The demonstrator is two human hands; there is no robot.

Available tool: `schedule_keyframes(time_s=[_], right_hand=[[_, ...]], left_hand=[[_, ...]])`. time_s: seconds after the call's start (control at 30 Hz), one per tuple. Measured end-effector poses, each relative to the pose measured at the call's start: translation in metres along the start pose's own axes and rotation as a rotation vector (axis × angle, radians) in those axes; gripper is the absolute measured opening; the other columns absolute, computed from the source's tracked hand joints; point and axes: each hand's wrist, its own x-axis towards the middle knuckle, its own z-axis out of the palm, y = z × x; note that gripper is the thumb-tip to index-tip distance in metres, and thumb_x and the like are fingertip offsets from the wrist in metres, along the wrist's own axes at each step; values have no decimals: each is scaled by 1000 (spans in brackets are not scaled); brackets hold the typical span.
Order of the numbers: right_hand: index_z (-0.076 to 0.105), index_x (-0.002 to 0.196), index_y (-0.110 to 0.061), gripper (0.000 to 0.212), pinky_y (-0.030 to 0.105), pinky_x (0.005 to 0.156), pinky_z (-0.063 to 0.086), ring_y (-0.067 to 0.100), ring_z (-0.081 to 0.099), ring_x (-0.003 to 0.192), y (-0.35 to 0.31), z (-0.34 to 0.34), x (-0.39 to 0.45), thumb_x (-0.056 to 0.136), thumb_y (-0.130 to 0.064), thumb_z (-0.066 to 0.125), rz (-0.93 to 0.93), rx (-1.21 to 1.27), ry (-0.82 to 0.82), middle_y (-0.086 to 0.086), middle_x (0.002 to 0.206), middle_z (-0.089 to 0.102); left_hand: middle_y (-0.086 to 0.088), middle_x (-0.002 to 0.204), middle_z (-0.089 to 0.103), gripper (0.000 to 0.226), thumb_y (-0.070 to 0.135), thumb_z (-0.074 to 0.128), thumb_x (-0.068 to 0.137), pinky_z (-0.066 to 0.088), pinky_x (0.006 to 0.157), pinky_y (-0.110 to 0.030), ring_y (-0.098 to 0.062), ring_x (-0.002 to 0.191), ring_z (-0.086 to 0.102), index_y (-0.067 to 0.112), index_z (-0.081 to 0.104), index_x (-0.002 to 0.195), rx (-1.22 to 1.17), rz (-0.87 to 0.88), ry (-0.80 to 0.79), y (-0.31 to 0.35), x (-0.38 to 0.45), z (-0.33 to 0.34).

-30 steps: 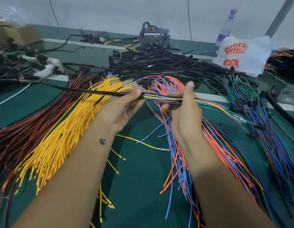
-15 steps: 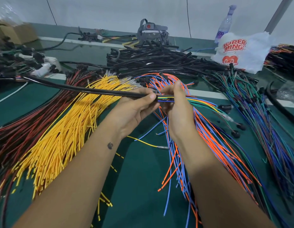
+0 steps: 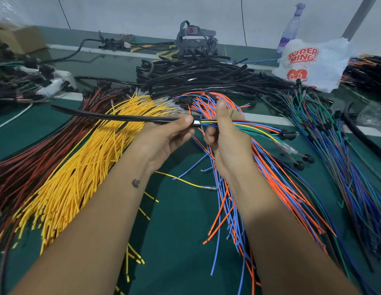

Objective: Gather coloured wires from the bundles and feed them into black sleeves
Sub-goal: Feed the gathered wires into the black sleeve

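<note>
Green matting (image 3: 176, 231) covers the workbench, smooth and dull, under a pale wall. Across it fan long bundles of thin, glossy insulated wire: dark red wires (image 3: 25, 167) at far left, yellow wires (image 3: 78, 167) beside them with clear-capped tips, orange and blue wires (image 3: 249, 199) in the middle, green and blue wires (image 3: 345, 156) at right. Behind lies a heap of black sleeves (image 3: 206, 75), slim rubbery tubes, and a crinkled white plastic bag (image 3: 313, 62) with red print.

Held above the mat, one black sleeve (image 3: 121, 118) runs straight out to the left; the left hand (image 3: 164, 139) pinches its right end between thumb and fingers. Just beside it, the right hand (image 3: 228, 141) grips a gathered bunch of coloured wires (image 3: 208, 123), yellow, green, blue and orange, whose ends enter the sleeve mouth.
</note>
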Motion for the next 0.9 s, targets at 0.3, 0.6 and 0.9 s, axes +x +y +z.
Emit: schedule_keyframes(time_s=[0.3,0.6,0.9], right_hand=[[49,70,-26,41,27,71,38,13,44,71,4,4,1,100,-49,35,-23,-94,43,-6,72,48],[51,74,-26,47,17,53,40,1,49,57,11,5,3,103,-48,22,-26,-169,-73,-19,58,55],[61,78,-20,21,23,61,39,10,54,59,-2,-4,6,79,-40,62,189,362,-154,-2,65,61]], left_hand=[[-2,73,72,4,16,74,64,53,59,-16,-12,65,69,12,76,65,1,-27,-77,-7,-4,11],[-1,76,72,7,3,64,84,53,61,-16,-8,69,68,7,70,86,-51,-6,-104,-16,-9,25],[-1,69,68,14,-4,59,87,50,55,-11,-11,62,67,8,63,81,-333,45,117,1,-1,11]])
